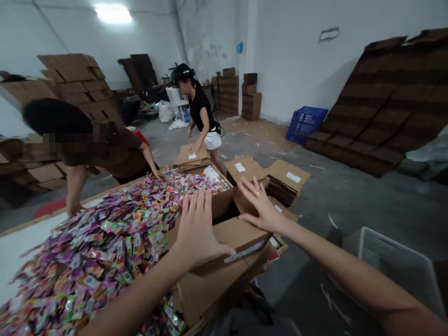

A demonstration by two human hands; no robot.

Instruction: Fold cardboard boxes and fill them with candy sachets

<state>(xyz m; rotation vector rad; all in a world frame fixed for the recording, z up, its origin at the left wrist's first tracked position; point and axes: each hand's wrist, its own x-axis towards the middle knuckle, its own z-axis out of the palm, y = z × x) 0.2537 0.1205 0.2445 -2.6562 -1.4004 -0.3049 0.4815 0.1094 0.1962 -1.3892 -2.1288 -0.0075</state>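
Observation:
An open cardboard box (241, 235) stands at the table's right end, its inside dark. My left hand (199, 231) is over the box's left side, fingers stretched forward and thumb out across the near panel. At the right side of the box, my right hand (261, 205) has its fingers spread, a ring on one of them. Neither hand is closed on anything. Under the box lie flat cardboard pieces (206, 291). Left of it, a large heap of small colourful packets (122, 233) covers much of the white table (14, 254).
One person (115, 149) leans over the heap from the left. Another person (201, 109) touches stacked cardboard (192, 156) beyond the table. Flat boxes (287, 177) are piled behind my right hand. A pale crate (395, 247) and blue crate (306, 123) are on the floor at right.

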